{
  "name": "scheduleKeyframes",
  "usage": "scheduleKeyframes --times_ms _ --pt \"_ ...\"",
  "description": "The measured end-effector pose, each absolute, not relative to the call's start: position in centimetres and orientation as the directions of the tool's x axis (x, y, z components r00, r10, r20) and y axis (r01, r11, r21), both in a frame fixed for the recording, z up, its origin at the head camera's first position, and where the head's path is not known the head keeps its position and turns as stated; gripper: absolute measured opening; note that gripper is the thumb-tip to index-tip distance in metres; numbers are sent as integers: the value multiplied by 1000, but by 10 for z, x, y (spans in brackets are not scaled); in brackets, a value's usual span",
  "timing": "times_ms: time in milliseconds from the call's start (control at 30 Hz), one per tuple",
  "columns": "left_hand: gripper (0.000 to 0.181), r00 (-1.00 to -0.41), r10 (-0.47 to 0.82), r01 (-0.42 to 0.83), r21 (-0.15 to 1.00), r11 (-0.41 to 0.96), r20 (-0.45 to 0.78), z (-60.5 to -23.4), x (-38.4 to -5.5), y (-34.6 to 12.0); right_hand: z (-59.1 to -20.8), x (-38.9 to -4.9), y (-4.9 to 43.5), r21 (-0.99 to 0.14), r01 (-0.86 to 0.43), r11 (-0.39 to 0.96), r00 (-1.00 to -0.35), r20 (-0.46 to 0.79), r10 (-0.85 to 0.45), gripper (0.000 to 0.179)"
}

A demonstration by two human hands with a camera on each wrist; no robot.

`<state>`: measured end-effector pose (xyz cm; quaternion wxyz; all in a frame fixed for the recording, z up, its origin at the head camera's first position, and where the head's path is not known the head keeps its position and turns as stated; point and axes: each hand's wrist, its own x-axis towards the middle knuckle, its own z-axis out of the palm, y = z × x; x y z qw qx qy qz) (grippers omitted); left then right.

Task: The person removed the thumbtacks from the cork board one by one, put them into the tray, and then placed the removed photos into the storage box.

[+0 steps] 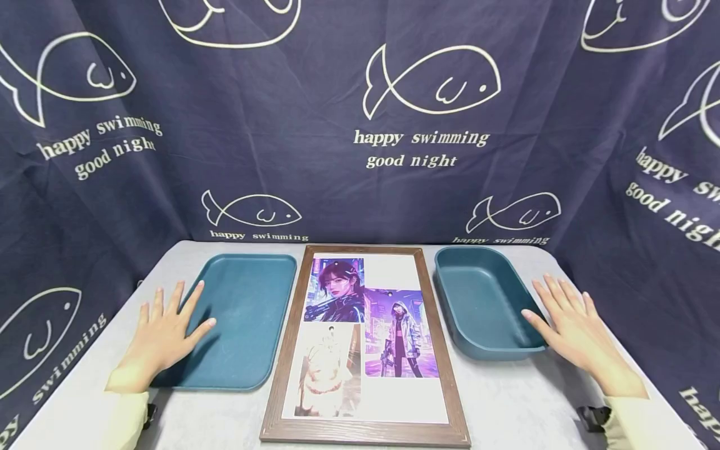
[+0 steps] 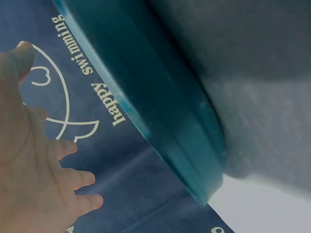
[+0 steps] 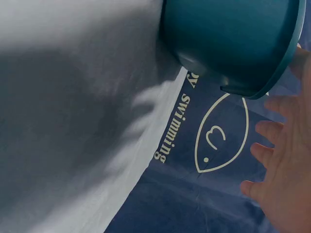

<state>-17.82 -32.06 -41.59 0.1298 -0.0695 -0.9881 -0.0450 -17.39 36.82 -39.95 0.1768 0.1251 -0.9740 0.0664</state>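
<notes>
A wooden picture frame (image 1: 365,340) lies flat in the middle of the table, with three pictures (image 1: 401,332) on its white backing. A flat teal tray (image 1: 239,319) lies to its left and a deeper teal bin (image 1: 480,301) to its right. My left hand (image 1: 169,325) lies flat with straight, spread fingers over the tray's left edge (image 2: 160,111) and holds nothing. My right hand (image 1: 568,322) lies flat beside the bin's right wall (image 3: 233,43), fingers spread, thumb close to the rim. In both wrist views the fingers (image 2: 73,179) (image 3: 272,131) are straight.
The table (image 1: 506,400) has a light grey cloth. A dark blue curtain (image 1: 360,125) printed with white fish and words closes in the back and both sides. Both forearms wear pale sleeves (image 1: 120,419).
</notes>
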Motion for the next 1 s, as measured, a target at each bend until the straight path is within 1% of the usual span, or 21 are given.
scheduleKeyframes --times_ms 300,567,833,1000 --pt "77 -935 168 188 36 981 313 -412 -182 -314 -391 -183 358 -63 -301 952 -880 404 -252 65" --pt "78 -918 218 226 -14 974 332 -408 -189 -304 -383 -192 345 -35 -351 936 -830 474 -293 61" --pt "73 -901 257 273 -5 962 350 -403 -191 -291 -376 -196 334 -36 -393 919 -816 475 -330 59" --pt "72 -889 285 297 -23 955 358 -401 -192 -283 -374 -196 324 -24 -418 908 -798 488 -354 57"
